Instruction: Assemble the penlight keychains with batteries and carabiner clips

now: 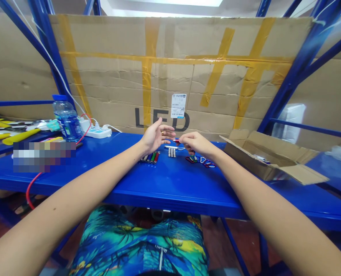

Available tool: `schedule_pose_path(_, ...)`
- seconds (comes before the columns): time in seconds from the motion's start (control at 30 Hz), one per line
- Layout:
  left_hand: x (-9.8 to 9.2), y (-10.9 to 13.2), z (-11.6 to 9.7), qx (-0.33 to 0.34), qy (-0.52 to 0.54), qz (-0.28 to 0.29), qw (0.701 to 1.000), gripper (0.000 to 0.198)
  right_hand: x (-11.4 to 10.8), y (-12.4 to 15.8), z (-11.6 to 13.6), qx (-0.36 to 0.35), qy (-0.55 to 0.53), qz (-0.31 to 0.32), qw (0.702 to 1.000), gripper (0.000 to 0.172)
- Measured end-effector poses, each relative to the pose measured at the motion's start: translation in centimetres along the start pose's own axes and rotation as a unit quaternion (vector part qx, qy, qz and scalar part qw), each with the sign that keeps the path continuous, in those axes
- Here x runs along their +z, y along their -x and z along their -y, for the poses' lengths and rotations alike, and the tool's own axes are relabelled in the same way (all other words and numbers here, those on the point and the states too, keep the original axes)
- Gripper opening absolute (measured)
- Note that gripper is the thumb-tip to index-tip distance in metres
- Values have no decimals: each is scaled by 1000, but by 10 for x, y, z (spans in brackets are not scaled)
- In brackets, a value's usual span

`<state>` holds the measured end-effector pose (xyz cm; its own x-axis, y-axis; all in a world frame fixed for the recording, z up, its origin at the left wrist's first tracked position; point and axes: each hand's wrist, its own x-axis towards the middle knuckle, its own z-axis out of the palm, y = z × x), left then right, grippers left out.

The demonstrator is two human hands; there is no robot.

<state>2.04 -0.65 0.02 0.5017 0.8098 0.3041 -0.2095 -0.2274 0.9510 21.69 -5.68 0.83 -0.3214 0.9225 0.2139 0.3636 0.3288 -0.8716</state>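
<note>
My left hand [155, 136] hovers over the blue table [164, 184] with its fingers spread and a small brass-coloured piece resting near the fingertips. My right hand [195, 143] is pinched on a small red part [176, 141] that points toward the left hand. Under the left hand lies a row of small coloured tubes [150, 157]. Between the hands stands a cluster of small silver pieces [172, 152], with a silver tube [170, 147] behind it. Several coloured carabiner clips [200, 161] lie under the right hand.
An open cardboard box [270, 157] sits on the table at the right. At the left stand a water bottle [67, 119] and a white power strip [99, 132] with a red cable. A taped cardboard wall [170, 73] marked LED backs the table, with blue rack posts around it.
</note>
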Motion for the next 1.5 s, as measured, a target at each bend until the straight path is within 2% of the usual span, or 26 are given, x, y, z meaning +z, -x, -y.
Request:
schedule_pose_path(0.3, 2, 2, -1, -1, 12, 1, 1000, 65, 0, 0, 1, 8, -10, -4, 1000, 19)
schedule_pose_path(0.57, 4, 3, -1, 0, 14, 27, 1000, 62, 1, -1, 0, 23, -36, -4, 999, 21)
schedule_pose_path(0.63, 5, 2, 0, 22, -22, 30, 999, 52, 2, -1, 1, 31, -42, -2, 999, 23)
schedule_pose_path(0.7, 6, 1, 3, 66, -102, 33, 992, 35, 2, -2, 0, 41, -45, 3, 998, 24)
schedule_pose_path(0.83, 5, -6, 5, 139, -259, 27, 955, 19, -2, -10, -8, 35, -33, 3, 999, 18)
schedule_pose_path(0.97, -6, -23, 7, 170, -351, -20, 921, 14, -13, -32, -27, -20, 74, -49, 996, 10)
schedule_pose_path(1.03, -14, -32, 11, 164, -388, -25, 906, 12, -17, -44, -39, -72, 180, -83, 978, 12)
schedule_pose_path(1.17, -29, -46, 25, 134, -434, -9, 891, 10, -19, -59, -57, -112, 345, -70, 929, 24)
schedule_pose_path(1.3, -40, -55, 37, 103, -451, -1, 886, 8, -19, -63, -64, -110, 398, -47, 910, 30)
schedule_pose_path(1.5, -50, -68, 45, 93, -454, 9, 886, 6, -19, -69, -65, -100, 409, -36, 906, 39)
